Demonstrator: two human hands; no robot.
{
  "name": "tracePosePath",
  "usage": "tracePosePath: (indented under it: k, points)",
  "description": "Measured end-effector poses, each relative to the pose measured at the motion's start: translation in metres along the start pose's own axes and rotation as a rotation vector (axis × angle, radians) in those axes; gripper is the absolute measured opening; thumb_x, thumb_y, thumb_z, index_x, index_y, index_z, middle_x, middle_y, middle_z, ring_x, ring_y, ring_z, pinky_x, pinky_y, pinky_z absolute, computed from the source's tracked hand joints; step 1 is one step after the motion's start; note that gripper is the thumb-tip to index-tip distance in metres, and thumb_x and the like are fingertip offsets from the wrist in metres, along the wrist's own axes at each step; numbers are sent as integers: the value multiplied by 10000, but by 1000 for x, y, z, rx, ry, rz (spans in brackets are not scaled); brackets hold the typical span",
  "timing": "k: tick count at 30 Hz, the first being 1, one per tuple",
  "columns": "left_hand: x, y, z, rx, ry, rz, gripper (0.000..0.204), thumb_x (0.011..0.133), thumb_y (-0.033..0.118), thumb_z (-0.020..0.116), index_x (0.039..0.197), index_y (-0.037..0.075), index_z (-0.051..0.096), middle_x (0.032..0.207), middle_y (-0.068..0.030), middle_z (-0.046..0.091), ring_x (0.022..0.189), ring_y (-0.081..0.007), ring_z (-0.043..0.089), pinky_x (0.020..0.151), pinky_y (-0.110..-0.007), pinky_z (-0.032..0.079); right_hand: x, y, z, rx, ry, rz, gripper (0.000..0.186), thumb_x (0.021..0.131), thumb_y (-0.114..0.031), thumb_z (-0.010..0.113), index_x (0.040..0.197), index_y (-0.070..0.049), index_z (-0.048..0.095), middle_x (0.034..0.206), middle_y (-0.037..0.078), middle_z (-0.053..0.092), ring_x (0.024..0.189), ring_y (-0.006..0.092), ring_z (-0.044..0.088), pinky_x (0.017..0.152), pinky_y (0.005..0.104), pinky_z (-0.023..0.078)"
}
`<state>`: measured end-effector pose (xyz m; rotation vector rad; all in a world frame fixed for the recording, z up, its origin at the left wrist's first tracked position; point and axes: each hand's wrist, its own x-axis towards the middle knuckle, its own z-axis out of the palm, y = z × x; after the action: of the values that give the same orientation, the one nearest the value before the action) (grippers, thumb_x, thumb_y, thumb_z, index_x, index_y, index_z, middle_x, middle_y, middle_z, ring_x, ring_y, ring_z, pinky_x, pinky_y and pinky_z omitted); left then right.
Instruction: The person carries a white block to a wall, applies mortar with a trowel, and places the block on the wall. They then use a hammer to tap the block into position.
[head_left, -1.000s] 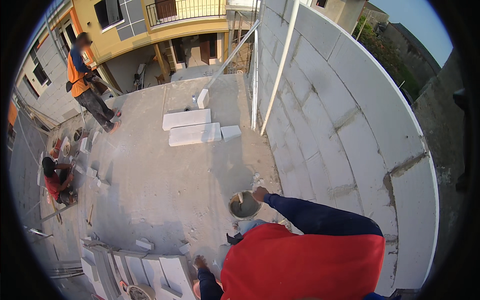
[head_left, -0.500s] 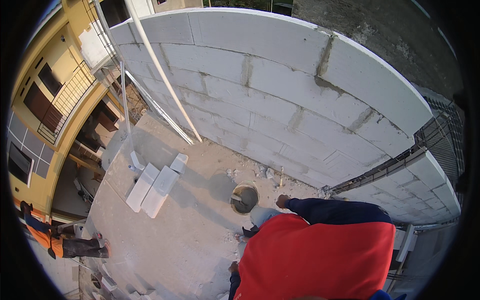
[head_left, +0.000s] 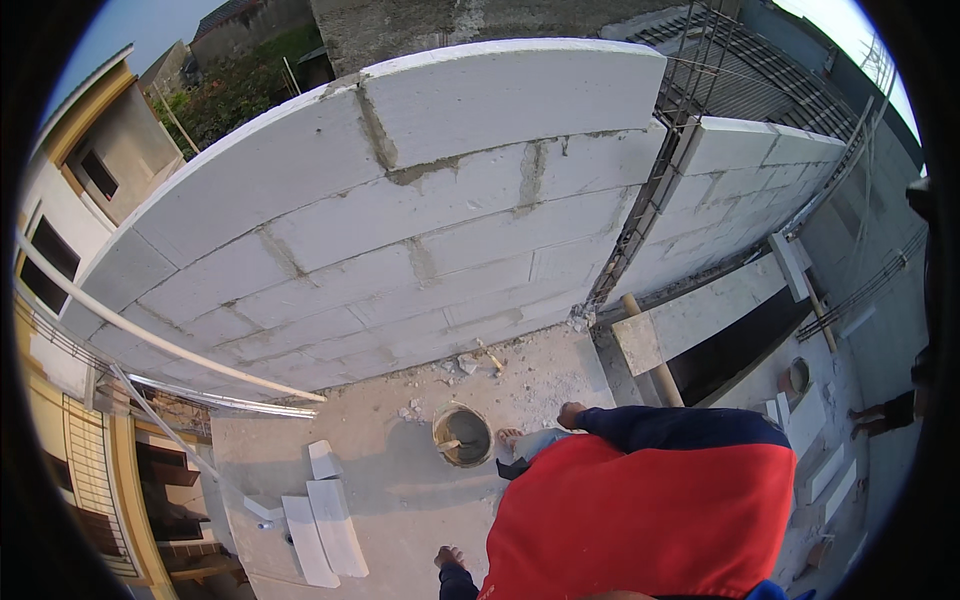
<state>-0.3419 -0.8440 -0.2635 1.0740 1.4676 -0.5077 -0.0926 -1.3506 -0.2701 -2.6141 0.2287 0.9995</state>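
Observation:
My left hand (head_left: 450, 560) hangs low at the bottom of the head view, fingers loose and slightly apart, nothing visible in it. My right hand (head_left: 571, 414) is beside my body, right of a round bucket (head_left: 462, 435), with fingers loosely bent and no visible object in them. The bucket stands on the concrete floor (head_left: 390, 500) holding grey mortar and a handled tool (head_left: 448, 446). My bare foot (head_left: 508, 438) is between bucket and right hand. White blocks (head_left: 335, 530) lie to the left. A short pale stick (head_left: 492, 358) lies among rubble near the wall.
A white block wall (head_left: 400, 270) rises ahead, with a rebar column (head_left: 625, 250) and a pale pole (head_left: 150, 330) leaning at its left. A dark opening (head_left: 730, 345) lies right, bordered by boards. Another person's hands (head_left: 862, 420) show at the far right, near more blocks (head_left: 830, 470).
The view has turned rightward onto the wall, bringing the column and dark opening in. The orange-shirted and crouching co-workers have left view. My right hand now sits farther from the bucket.

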Motion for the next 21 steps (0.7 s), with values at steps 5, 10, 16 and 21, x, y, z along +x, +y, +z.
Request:
tracePosePath:
  k: [5, 10, 16, 21]
  points:
    - [20, 125, 72, 104, -117, 265, 545, 917, 436, 512, 1362, 121, 495, 1437, -151, 535, 1223, -360, 562, 984, -533, 405, 10, 1, 30, 199, -10, 101, 396, 864, -311, 509, 965, -7, 742, 1050, 231, 713, 998, 393, 692, 893, 477, 542]
    - [39, 202, 173, 360, -300, 465, 489, 951, 417, 531, 1347, 129, 530, 1348, -131, 612, 1122, -303, 621, 899, -450, 476, 31, 13, 51, 315, 50, 170, 339, 820, -292, 593, 917, -7, 747, 1003, 262, 708, 980, 417, 690, 868, 488, 546]
    - [45, 256, 246, 863, -509, 282, 495, 978, 363, 501, 1396, 99, 511, 1324, -158, 626, 1137, -319, 617, 910, -470, 487, 21, 37, 62, 276, 219, 188, 366, 863, -287, 511, 848, 7, 729, 955, 269, 700, 908, 445, 681, 819, 511, 544]
    - [60, 296, 275, 953, -506, 302, 366, 962, 267, 556, 1251, 54, 627, 1104, -149, 720, 923, -325, 712, 722, -384, 562, -44, 10, 96, 838, 343, 669, 333, 855, -236, 505, 790, 10, 720, 849, 273, 685, 844, 450, 681, 787, 513, 541]
